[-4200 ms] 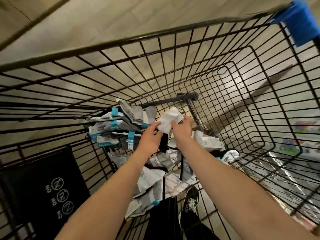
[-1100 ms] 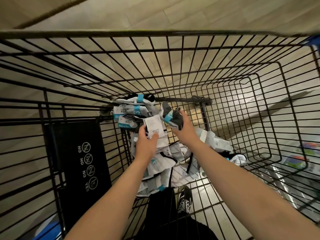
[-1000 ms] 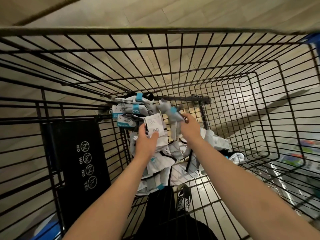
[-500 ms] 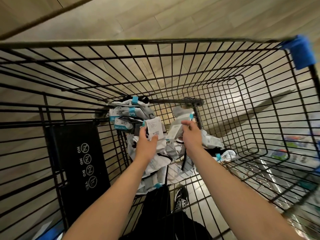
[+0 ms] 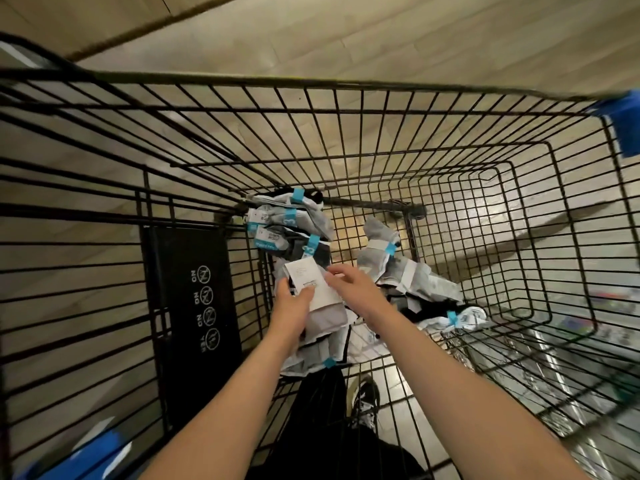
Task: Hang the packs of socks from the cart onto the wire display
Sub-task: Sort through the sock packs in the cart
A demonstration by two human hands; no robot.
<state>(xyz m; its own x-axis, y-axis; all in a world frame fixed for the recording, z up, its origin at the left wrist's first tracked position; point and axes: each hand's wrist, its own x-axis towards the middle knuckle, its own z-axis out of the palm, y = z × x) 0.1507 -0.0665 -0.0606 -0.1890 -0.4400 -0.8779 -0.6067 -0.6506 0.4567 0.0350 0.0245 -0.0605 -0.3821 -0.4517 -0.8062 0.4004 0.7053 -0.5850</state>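
Tan floor point(image 5: 346, 36) under the cart point(image 5: 311, 85); my left hand point(image 5: 292, 306) pinches a white-carded grey sock pack point(image 5: 306, 275), right hand point(image 5: 356, 292) spread against it, its former pack point(image 5: 377, 247) dropped at two o'clock.

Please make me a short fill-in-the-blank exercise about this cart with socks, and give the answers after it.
1. The left hand holds a sock pack whose paper label is ____.
2. The bands round the other packs in the cart are ____.
3. The black panel on the cart wall shows ____ round signs.

Missing words: white; blue; four.
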